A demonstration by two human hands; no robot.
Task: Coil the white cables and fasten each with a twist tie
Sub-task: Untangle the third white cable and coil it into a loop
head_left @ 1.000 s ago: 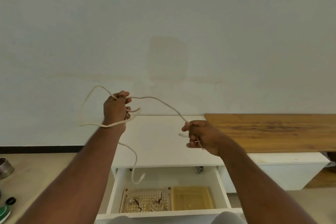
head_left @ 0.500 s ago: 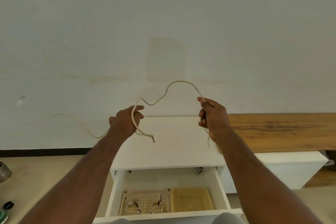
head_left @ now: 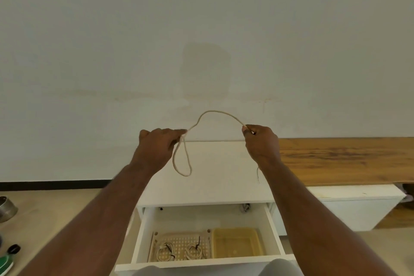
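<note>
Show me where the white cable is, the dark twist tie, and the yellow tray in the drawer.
white cable [head_left: 215, 111], head view, top of the arch between the hands.
dark twist tie [head_left: 258, 175], head view, thin strand hanging below the right hand.
yellow tray [head_left: 237, 244], head view, middle of its floor.

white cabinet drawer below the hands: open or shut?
Open. The white cabinet drawer is pulled out, exposing a perforated beige tray holding two tied white cable coils.

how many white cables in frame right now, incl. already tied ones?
3. One cable held up between the left hand and right hand. Two coiled bundles, left and right, lie in the perforated tray in the open drawer. More could be hidden.
</note>
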